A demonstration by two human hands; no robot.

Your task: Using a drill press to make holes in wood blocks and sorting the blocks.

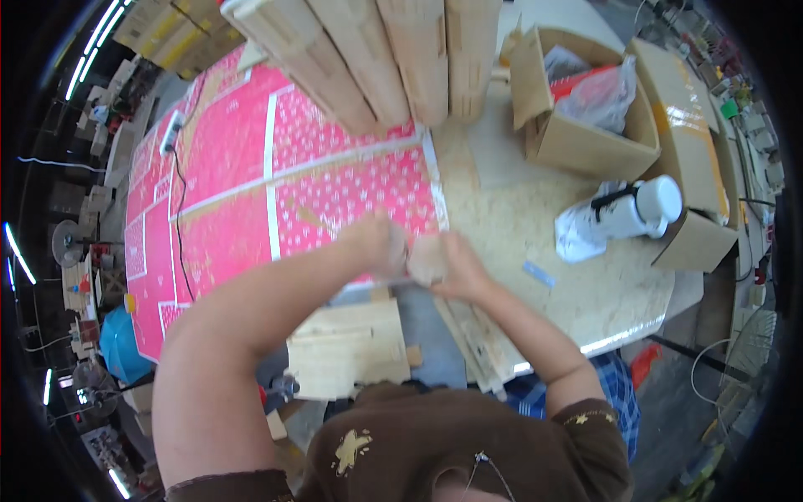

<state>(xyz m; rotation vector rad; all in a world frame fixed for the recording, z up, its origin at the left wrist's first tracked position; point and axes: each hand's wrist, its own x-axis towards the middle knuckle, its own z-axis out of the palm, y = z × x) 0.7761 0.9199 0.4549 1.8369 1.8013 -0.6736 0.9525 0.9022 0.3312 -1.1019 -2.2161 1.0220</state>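
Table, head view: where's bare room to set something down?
Pink cover: between the black cord and planks, beyond the left forearm. Tan board: between the right hand and bottle, beyond the blue strip; also between bottle and near edge. Crowded: far middle, with planks; right, with box and bottle.

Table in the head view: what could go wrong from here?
The pale piece in the right hand is close to the table's near edge, so a loosened grip might let it fall.
The black cord lies across the pink covering, left of the left hand; a sweeping arm could snag it.
The long wooden pieces sit side by side beyond the hands; a bump might shift them.
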